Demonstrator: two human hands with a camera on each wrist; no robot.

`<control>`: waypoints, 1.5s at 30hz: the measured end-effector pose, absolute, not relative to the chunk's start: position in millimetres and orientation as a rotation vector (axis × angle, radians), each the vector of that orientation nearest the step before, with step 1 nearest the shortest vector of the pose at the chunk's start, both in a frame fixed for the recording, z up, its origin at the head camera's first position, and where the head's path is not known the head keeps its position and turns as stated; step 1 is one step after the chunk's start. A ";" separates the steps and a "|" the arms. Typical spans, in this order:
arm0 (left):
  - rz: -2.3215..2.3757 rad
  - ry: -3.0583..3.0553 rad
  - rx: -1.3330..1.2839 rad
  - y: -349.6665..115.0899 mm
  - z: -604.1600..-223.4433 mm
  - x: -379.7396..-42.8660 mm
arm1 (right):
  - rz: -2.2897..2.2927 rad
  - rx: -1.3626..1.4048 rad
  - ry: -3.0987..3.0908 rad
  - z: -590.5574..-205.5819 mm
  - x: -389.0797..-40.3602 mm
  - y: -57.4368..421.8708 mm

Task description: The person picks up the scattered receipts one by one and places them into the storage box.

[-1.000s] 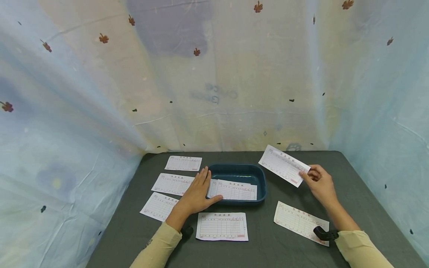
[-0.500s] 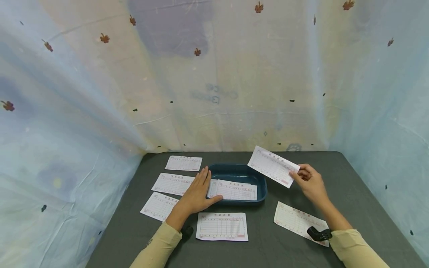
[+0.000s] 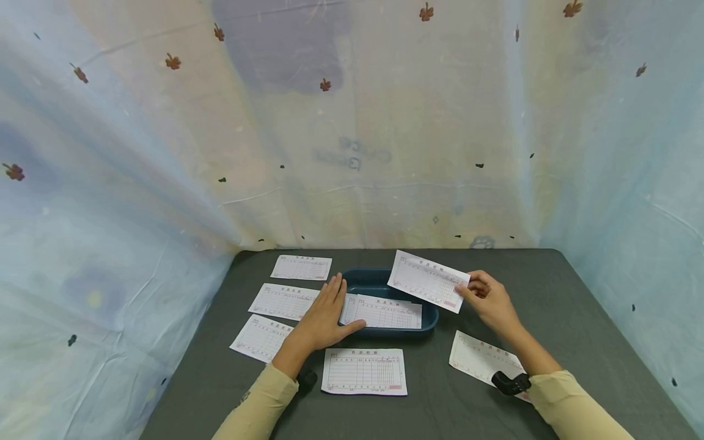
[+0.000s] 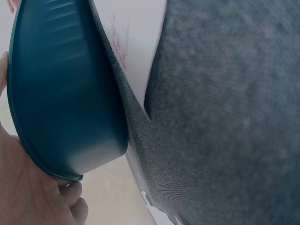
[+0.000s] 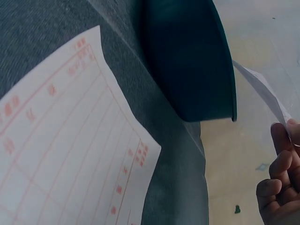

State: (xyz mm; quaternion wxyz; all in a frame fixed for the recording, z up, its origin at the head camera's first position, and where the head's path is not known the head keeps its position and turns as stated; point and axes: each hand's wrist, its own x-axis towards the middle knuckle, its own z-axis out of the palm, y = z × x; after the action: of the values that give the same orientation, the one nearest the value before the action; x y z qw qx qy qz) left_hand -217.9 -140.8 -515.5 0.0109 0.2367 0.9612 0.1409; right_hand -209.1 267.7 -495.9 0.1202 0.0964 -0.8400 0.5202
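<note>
My right hand (image 3: 491,305) pinches a white printed paper form (image 3: 429,280) by its right end. That form is tilted above the right part of a dark teal plastic tray (image 3: 430,324) and covers some of its back rim. Inside the tray lie overlapping paper forms (image 3: 382,312). The left hand (image 3: 321,319) rests along the tray's left side, fingers straight and thumb spread over the front rim. From the left wrist, the tray's outer wall (image 4: 65,103) shows against that palm. In the right wrist view, fingertips (image 5: 280,164) grip the form's edge (image 5: 265,89).
Left of the tray lie three forms: the back one (image 3: 300,267), the middle one (image 3: 283,300) and the front one (image 3: 261,338). Another form (image 3: 364,371) lies in front, and a cream form (image 3: 486,360) is partly under the right forearm. A dark cloth (image 3: 440,397) covers the table.
My right hand has carried its form leftward, from beside the tray to above its right part. The left hand and the tray have stayed where they were.
</note>
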 end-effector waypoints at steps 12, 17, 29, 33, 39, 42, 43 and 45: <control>0.446 2.999 0.743 -141.5 -513.3 -215.8 | 1.552 0.392 -2.491 -499.5 -214.0 245.6; 0.423 2.998 0.738 -141.4 -513.7 -216.2 | 1.565 0.416 -2.513 -498.1 -214.4 235.9; 0.426 2.996 0.727 -141.2 -513.5 -216.0 | 1.558 0.477 -2.560 -499.1 -218.5 219.8; 0.436 2.998 0.725 -140.9 -513.7 -215.6 | 1.561 0.491 -2.582 -498.7 -219.4 216.6; 0.435 3.001 0.719 -140.7 -514.5 -215.5 | 1.543 0.490 -2.634 -497.8 -220.1 212.1; 0.432 3.003 0.717 -140.5 -514.3 -215.5 | 1.542 0.493 -2.648 -497.2 -220.8 210.2; 0.430 3.003 0.717 -140.6 -514.3 -215.6 | 1.543 0.499 -2.648 -497.0 -221.0 209.5; 0.427 3.002 0.716 -140.6 -513.9 -215.6 | 1.545 0.515 -2.650 -496.1 -221.1 208.2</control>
State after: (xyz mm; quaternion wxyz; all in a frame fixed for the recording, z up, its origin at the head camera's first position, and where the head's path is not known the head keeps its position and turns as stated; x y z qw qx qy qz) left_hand -215.6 -140.6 -513.9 0.0128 0.2298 0.9635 0.1371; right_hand -221.1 208.2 -496.1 0.0157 0.1656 -0.8519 0.4966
